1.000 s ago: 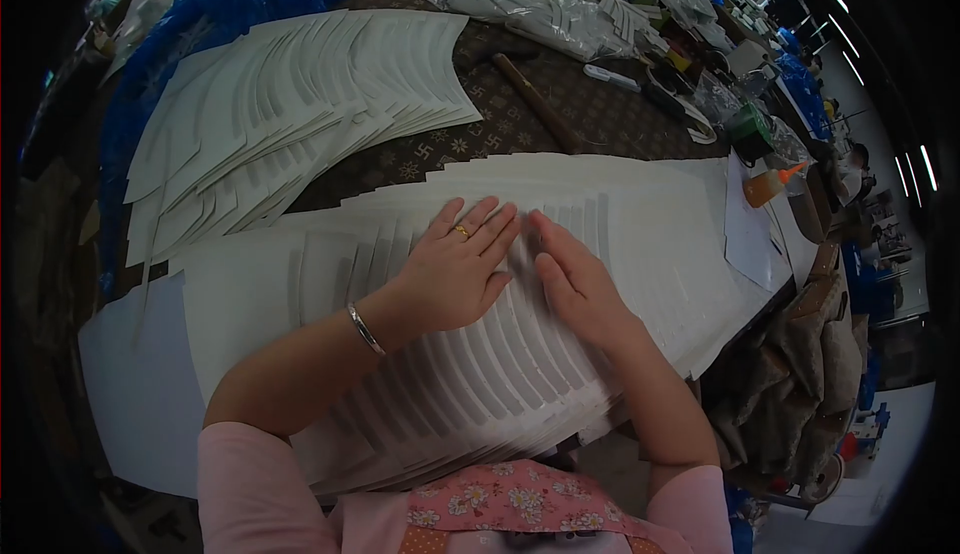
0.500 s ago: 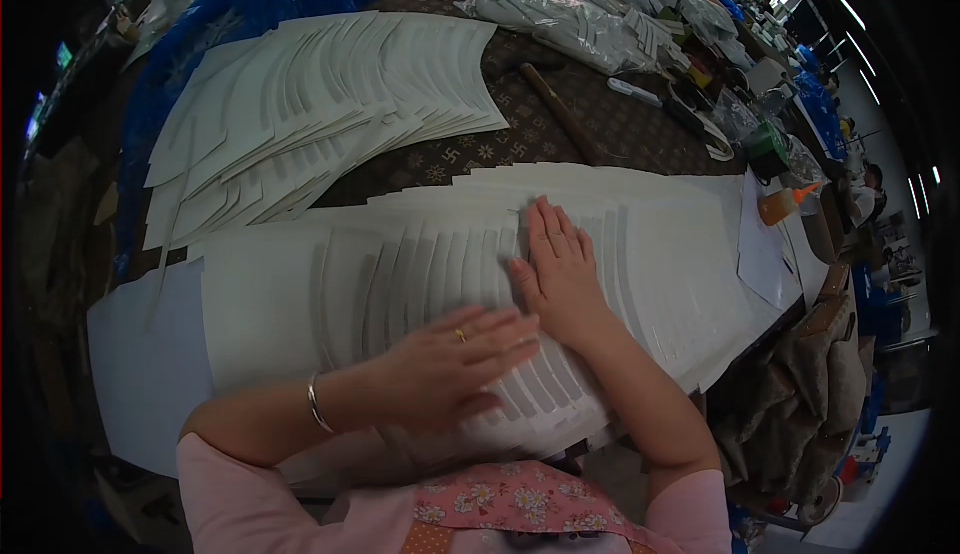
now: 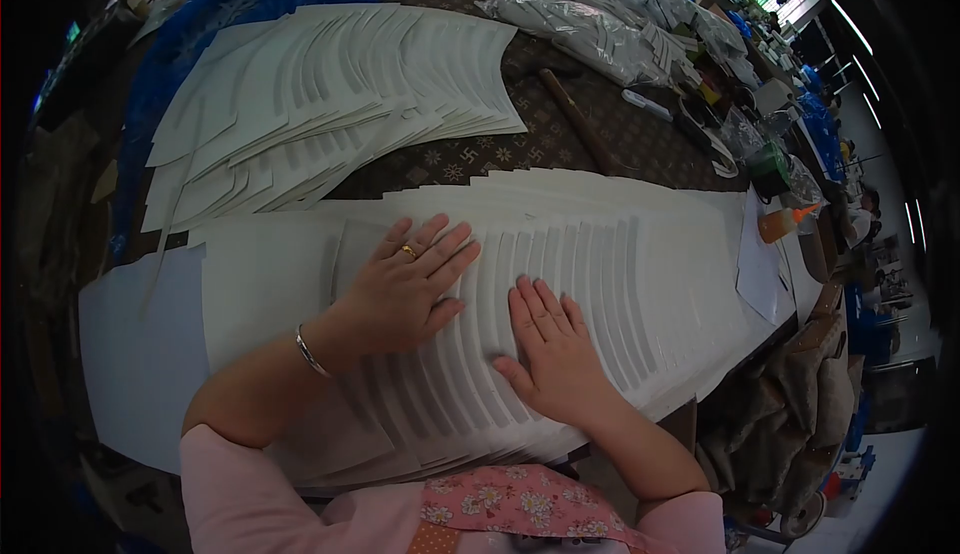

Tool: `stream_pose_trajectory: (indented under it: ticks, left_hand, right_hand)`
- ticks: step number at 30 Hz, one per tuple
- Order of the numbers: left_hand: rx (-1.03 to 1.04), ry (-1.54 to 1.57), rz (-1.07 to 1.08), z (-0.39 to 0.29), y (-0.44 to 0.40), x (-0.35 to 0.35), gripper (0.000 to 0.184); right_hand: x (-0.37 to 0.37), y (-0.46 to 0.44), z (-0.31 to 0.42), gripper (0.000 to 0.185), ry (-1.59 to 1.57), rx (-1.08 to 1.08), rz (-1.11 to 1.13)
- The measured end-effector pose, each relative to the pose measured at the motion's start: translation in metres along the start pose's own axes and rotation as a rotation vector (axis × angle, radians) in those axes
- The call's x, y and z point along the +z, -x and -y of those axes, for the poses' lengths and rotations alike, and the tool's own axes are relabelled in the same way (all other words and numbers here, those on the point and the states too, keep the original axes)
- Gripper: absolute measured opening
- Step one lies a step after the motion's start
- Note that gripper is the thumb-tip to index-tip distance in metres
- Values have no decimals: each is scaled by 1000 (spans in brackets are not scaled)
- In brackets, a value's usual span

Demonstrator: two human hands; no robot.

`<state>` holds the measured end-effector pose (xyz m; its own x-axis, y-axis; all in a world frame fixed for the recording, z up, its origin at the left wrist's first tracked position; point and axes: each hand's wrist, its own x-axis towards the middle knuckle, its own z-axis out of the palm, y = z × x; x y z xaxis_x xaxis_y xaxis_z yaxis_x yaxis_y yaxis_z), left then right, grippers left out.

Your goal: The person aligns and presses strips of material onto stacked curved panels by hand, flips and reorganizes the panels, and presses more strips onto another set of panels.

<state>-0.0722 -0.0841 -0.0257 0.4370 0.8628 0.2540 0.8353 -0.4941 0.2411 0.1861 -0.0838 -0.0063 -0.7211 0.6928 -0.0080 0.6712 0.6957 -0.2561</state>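
Overlapping white sheets (image 3: 690,254) with grey curved strips lie fanned out across the table in front of me. My left hand (image 3: 415,284) rests palm down on the left-middle part of the fan, fingers spread, a ring on one finger. To its right and a little nearer to me, my right hand (image 3: 550,349) lies flat on the strips, with its fingers stretched out and the thumb apart. Neither hand holds anything. The sheets' surface under both palms is hidden.
Behind lies another fanned pile of white sheets (image 3: 340,84), with a blue plastic bag (image 3: 240,14) behind it. A wooden-handled tool (image 3: 578,119), a clear plastic bag (image 3: 585,29) and an orange-tipped glue bottle (image 3: 782,224) are at the right. Brown fabric (image 3: 770,394) hangs at the table's right edge.
My left hand has moved away from me and come down flat on the sheets. My right hand has slid toward me along the strips. The view has shifted slightly.
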Motion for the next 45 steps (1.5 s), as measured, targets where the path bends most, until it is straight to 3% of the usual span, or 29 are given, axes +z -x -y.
stream_pose_trajectory:
  ticks: [5, 9, 14, 16, 18, 19, 21, 22, 25, 29, 31, 32, 34, 37, 41, 45]
  left_hand:
    - [9, -3, -13, 1, -1, 2, 61]
    - [12, 2, -18, 1, 0, 1, 61]
    - [21, 10, -34, 3, -1, 2, 61]
    - [4, -19, -18, 4, 0, 0, 62]
    - [15, 205, -139, 6, 0, -3, 62]
    - [-22, 164, -140, 9, 0, -4, 62]
    - [-71, 773, -448, 16, 0, -4, 60]
    - [-92, 742, -460, 24, 4, -10, 60]
    - [-226, 526, -597, 68, 11, -38, 58]
    - [-646, -80, -860, 164, 71, -70, 43]
    - [-1025, -299, -721, 195, 114, -74, 41]
    - [-1026, -311, -733, 195, 125, -80, 41]
    - [-1507, -307, -299, 192, 141, -85, 39]
    - [-1520, -79, -251, 192, 143, -103, 33]
    - [-1470, -14, -285, 215, 149, -95, 28]
    - [-1411, -58, -518, 206, 147, -96, 21]
  right_hand:
    - [13, -51, -20, 84, 99, 113, -148]
    - [11, -33, -4, 88, 69, 103, -169]
    - [-19, 24, 26, 89, -23, -11, 114]
    - [-30, 30, 25, 86, -118, -4, 122]
    - [-33, 27, 27, 83, -229, -51, 132]
    - [-32, 29, 29, 80, -288, 19, 45]
    - [-28, 38, 30, 77, -362, 54, -35]
    - [-25, 43, 28, 76, -408, 100, -63]
    - [-26, 59, 19, 73, -436, 168, -124]
    - [-15, 90, -18, 73, -329, 277, -214]
    - [-15, 96, -16, 66, -229, 242, -318]
    - [-15, 97, -16, 59, -125, 225, -416]
    - [-6, 94, -23, 58, -145, 214, -442]
    - [2, 99, -27, 56, -194, 236, -495]
    - [12, 105, -38, 52, -252, 273, -572]
    - [20, 113, -50, 49, -317, 297, -622]
